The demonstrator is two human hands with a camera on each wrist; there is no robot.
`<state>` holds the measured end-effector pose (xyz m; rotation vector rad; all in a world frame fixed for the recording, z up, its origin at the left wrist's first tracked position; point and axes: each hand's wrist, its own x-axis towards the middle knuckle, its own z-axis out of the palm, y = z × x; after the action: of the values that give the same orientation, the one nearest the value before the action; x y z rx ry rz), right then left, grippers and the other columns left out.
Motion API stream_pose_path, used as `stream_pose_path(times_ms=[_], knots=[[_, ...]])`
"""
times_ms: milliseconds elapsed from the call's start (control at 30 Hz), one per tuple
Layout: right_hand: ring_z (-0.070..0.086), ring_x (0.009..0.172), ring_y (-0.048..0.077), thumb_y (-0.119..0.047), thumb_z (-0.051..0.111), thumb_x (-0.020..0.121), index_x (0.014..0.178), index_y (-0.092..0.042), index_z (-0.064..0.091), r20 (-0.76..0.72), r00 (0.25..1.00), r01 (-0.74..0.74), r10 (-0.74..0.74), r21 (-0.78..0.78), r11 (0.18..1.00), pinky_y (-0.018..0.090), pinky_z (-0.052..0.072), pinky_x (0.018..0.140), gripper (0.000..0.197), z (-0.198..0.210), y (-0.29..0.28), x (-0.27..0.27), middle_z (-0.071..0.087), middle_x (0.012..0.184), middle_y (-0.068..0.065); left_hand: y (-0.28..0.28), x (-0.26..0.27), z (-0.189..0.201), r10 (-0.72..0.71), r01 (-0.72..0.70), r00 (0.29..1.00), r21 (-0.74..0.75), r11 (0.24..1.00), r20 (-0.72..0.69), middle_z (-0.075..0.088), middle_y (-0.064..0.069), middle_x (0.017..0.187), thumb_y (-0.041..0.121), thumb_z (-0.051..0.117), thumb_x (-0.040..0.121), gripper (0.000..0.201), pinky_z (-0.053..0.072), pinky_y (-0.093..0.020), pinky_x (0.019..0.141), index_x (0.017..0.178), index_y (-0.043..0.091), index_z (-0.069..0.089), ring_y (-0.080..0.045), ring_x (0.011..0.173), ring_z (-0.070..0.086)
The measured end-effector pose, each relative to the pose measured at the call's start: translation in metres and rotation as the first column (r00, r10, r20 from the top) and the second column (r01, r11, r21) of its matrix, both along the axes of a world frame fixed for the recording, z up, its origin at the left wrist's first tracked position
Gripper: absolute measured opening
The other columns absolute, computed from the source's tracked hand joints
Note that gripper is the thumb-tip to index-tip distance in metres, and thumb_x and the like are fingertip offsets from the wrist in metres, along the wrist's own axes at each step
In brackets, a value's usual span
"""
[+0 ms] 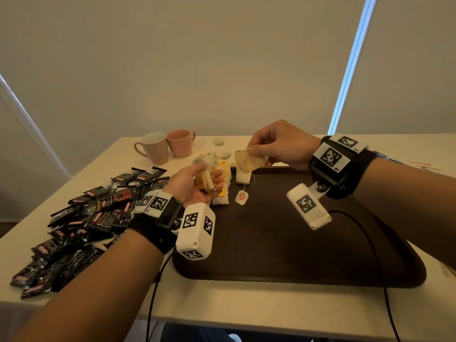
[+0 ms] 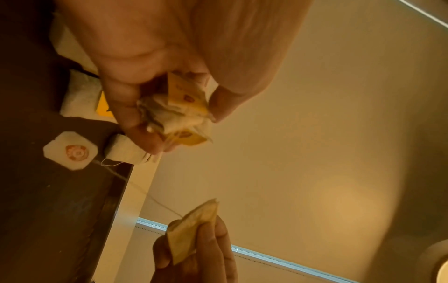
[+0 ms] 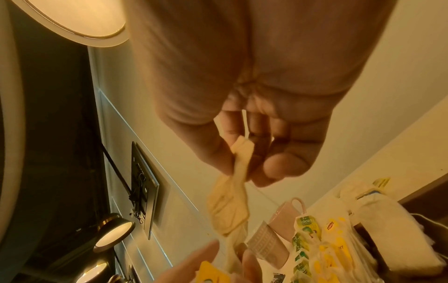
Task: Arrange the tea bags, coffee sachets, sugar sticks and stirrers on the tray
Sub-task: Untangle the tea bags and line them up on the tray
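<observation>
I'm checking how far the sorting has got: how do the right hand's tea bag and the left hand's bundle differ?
The right hand pinches one plain tea bag; the left hand grips a bundle of tea bags with yellow tags. The single bag hangs over the tray; the bundle is crumpled in the palm at the tray's left edge. Both are off the tray.

Two mugs, one tray, two hands, one tea bag raised, a bunch in the other (uncountable), dozens of sachets.

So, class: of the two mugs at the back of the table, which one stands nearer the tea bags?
The pink mug, on the right; the paler mug beside it stands further left.
</observation>
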<state>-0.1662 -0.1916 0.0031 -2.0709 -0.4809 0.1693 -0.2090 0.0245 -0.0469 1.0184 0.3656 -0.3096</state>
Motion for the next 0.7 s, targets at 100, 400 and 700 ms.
stream_pose_path(times_ms=[100,400,700], knots=[[0.068,0.08,0.029,-0.004,0.067,0.091,0.099,-0.006,0.07,-0.029,1.0,-0.007,0.009,0.061,0.998,0.027,0.058,0.06,0.008,0.0,-0.003,-0.002,0.072,0.096,0.017,0.001,0.005,0.0,-0.014,0.016,1.0,0.065,0.998,-0.021,0.057,-0.008,0.076,0.048,0.058,0.093,0.044,0.046,-0.028,0.062,0.096,0.004,0.058,-0.018,0.064,0.052],[0.068,0.069,0.02,0.0,0.067,0.09,0.104,-0.008,0.072,-0.01,1.0,0.004,-0.004,0.037,0.999,0.023,0.056,0.055,0.017,-0.006,0.0,-0.004,0.072,0.093,0.015,-0.022,0.003,0.003,-0.141,0.058,0.982,0.511,0.857,0.126,0.059,-0.009,0.078,0.012,0.056,0.096,0.006,0.032,-0.021,0.045,0.102,0.01,0.058,-0.011,0.049,0.04],[0.065,0.052,0.013,0.002,0.071,0.086,0.096,0.0,0.065,-0.07,0.996,0.044,-0.046,-0.036,0.998,0.021,0.052,0.049,0.012,-0.001,0.004,-0.003,0.069,0.07,0.012,-0.022,0.001,0.004,-0.253,-0.028,0.903,0.637,0.77,0.346,0.068,-0.006,0.078,0.019,0.072,0.089,0.015,0.033,-0.024,0.046,0.102,0.014,0.072,-0.012,0.049,0.038]])
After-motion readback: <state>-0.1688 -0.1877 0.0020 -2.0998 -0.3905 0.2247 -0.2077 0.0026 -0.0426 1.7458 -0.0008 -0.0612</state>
